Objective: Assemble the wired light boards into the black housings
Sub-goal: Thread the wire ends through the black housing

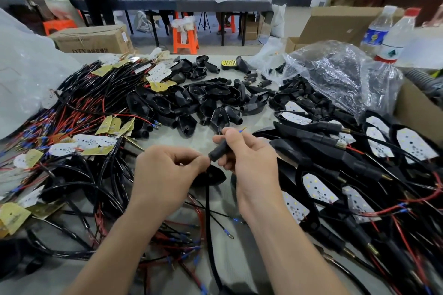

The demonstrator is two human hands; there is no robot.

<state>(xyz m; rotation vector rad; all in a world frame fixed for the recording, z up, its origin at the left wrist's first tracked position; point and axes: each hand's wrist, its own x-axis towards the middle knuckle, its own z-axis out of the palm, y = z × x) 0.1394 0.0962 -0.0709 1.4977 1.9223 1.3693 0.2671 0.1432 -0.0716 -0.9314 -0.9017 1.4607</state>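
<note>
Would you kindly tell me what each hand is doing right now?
Left hand: pinching the black housing.
Right hand: gripping the same housing.

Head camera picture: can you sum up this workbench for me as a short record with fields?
Right hand: grips black housing by its stem
Left hand: pinches at the stem's lower end
Cable: hangs below the housing
Centre pile: empty housings
Left pile: wired light boards
Right pile: boards in housings
</note>
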